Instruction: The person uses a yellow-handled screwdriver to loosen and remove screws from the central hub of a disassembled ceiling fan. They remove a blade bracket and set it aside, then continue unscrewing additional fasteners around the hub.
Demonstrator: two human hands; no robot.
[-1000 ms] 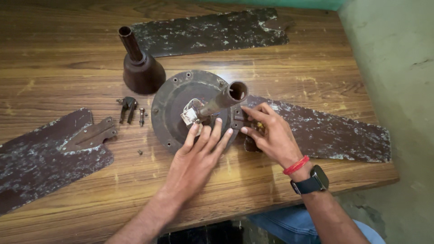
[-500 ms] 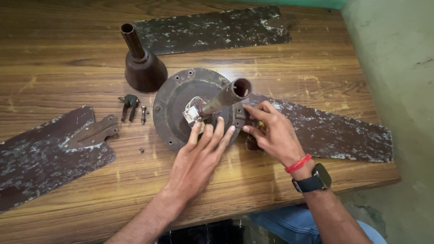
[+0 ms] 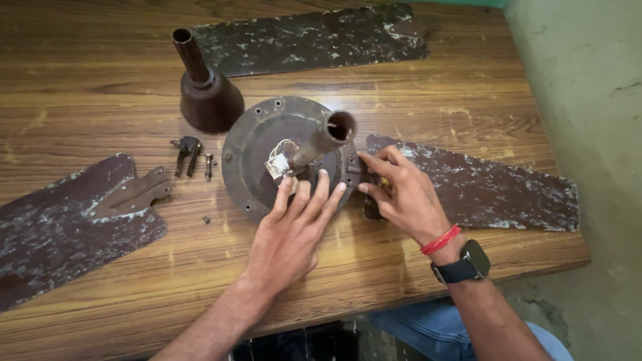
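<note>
Though spread, left hand (image 3: 291, 234) flat on motor housing (image 3: 254, 157)

Round rusty fan motor (image 3: 257, 157) — flat on table, shaft up.

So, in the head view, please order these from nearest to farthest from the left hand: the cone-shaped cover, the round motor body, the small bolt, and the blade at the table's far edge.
1. Round motor body: under the left hand fingers.
2. Small bolt: left of the motor.
3. Cone-shaped cover: upper left, standing upright.
4. Far blade: along the table's far edge.
</note>
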